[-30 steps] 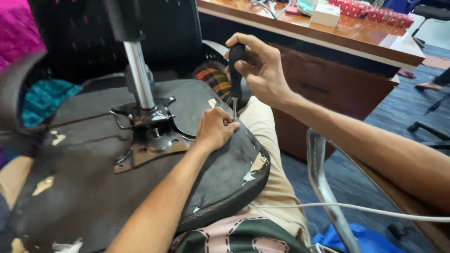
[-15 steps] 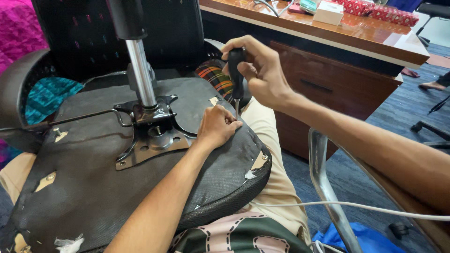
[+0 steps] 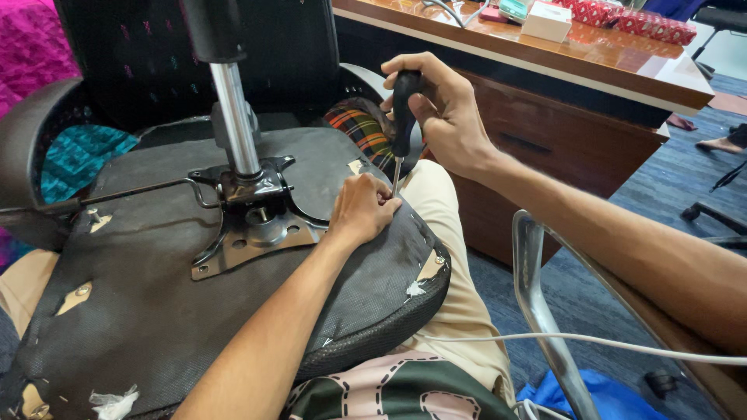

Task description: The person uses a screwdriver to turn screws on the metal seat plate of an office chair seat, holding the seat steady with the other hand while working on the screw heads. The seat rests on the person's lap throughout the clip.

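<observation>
An upturned office chair seat (image 3: 156,311), its black underside facing up, lies across the person's lap. The right hand (image 3: 443,117) is clamped around the black handle of a screwdriver (image 3: 403,117), held upright with its thin shaft pointing down at the seat's right edge. The left hand (image 3: 362,208) rests on that edge, fingers pinched together at the shaft's tip. Left of it, the metal mounting plate (image 3: 257,229) and gas-lift column (image 3: 233,117) rise from the seat's middle.
</observation>
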